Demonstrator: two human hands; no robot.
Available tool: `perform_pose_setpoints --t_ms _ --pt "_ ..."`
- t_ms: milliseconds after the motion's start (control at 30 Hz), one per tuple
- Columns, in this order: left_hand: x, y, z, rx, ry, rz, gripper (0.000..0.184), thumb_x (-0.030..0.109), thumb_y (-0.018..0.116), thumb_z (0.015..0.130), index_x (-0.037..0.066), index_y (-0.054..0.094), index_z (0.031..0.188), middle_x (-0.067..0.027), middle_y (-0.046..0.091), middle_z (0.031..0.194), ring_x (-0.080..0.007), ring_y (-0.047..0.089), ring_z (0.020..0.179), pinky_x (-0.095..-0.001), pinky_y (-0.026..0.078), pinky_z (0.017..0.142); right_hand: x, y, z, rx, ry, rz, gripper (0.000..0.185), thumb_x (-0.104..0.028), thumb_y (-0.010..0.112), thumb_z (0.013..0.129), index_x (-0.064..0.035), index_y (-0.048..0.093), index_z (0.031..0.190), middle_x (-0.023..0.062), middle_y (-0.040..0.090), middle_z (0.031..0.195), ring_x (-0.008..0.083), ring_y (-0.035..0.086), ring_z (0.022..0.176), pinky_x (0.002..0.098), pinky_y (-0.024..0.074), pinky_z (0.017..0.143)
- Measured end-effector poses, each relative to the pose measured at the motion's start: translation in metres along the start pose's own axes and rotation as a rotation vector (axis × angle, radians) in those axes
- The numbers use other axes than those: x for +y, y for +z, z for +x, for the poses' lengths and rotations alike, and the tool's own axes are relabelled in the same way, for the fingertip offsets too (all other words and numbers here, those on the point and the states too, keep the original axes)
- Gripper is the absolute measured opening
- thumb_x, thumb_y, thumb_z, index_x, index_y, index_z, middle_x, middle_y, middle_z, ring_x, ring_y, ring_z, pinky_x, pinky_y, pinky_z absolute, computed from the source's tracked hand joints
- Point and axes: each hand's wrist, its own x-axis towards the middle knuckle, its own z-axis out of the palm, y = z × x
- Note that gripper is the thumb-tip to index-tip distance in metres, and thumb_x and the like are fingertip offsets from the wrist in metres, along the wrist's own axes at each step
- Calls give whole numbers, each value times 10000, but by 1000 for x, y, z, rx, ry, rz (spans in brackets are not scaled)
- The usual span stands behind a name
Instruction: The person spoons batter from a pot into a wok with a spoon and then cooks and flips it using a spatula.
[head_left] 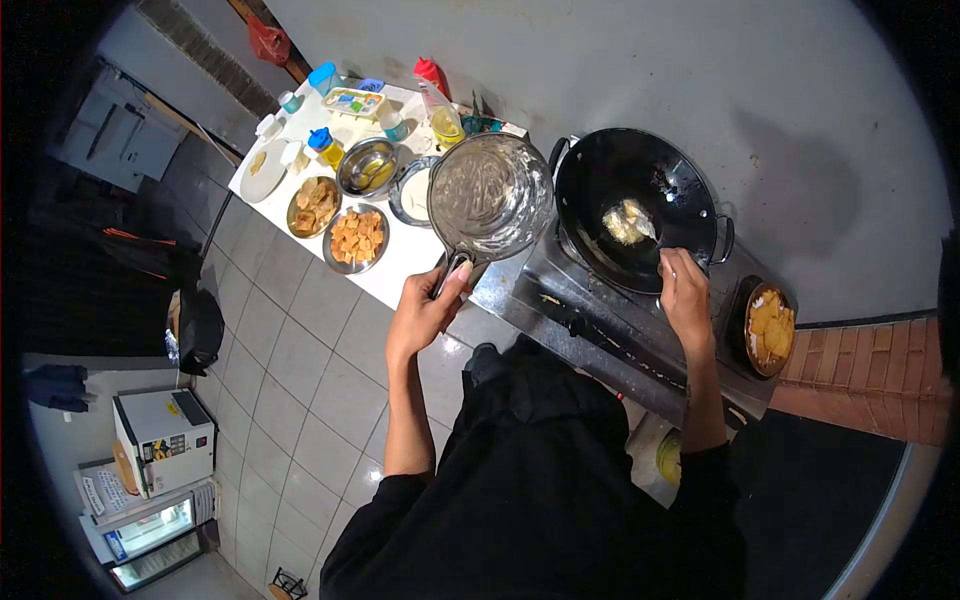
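1. Currently, a shallow round pan (487, 190) is gripped by its handle (452, 272) in the left hand (425, 312), with the fingers closed around it and the thumb laid along it. The pan is held up over the junction of the white table (402, 278) and the steel stove (508, 292).
2. A spoon (648, 230) is pinched between the thumb and fingertips of the right hand (686, 295); its bowl is lowered into the wok (681, 172), beside pale, frothy food (625, 224).
3. The near wok side handle (558, 153) is almost met by the pan's right rim; whether they touch cannot be told. A bowl of white mixture (412, 193) is partly overlapped by the pan's left rim.
4. The far side of the wok is bounded by the grey wall (790, 70), and the stove's right end is taken up by a dish of fried yellow pieces (770, 325). Open room is given on the near side by the tiled floor (310, 350), past the table's edge.
5. The pan's handle is pointed back toward the wearer and slightly left, its long axis running diagonally; the pan's inner face is turned up. The spoon is pointed away from the wearer, its tip angled slightly left.
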Motion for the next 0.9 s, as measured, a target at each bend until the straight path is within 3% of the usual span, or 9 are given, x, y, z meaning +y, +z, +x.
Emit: perform_pose_setpoints --t_ms 267,333,433,533,900 --pt "6 0 -2 6 2 25 429 393 598 977 21 623 765 44 430 513 -42 376 432 -241 270 409 10 5 -12 36 -8 21 118 -2 581 925 34 598 1036 185 591 860 377 622 756 410 480 634" --pt "3 0 1 6 11 25 429 393 599 977 21 623 763 43 432 516 -43 377 432 -241 271 410 8 4 -13 149 -1 25 136 1 583 922 31 599 1054 183 604 870 378 631 774 399 491 650" --pt "5 -1 -3 3 -6 29 431 393 601 975 21 622 759 41 435 519 -44 378 433 -240 275 411 11 4 -17 48 -1 9 150 3 578 923 30 603 1069 185 614 890 382 635 788 395 500 668" --pt "3 1 -1 6 0 20 434 396 602 974 22 622 755 39 436 517 -45 380 433 -241 278 411 2 0 -15 130 64 44 152 5 570 926 31 609 1070 192 624 917 384 644 813 394 507 686" --pt "5 0 -3 2 2 29 433 381 597 980 9 624 760 38 432 508 -42 374 430 -242 274 413 6 4 -19 77 83 46 149 -1 571 924 31 620 1061 194 639 951 380 656 840 396 512 699"
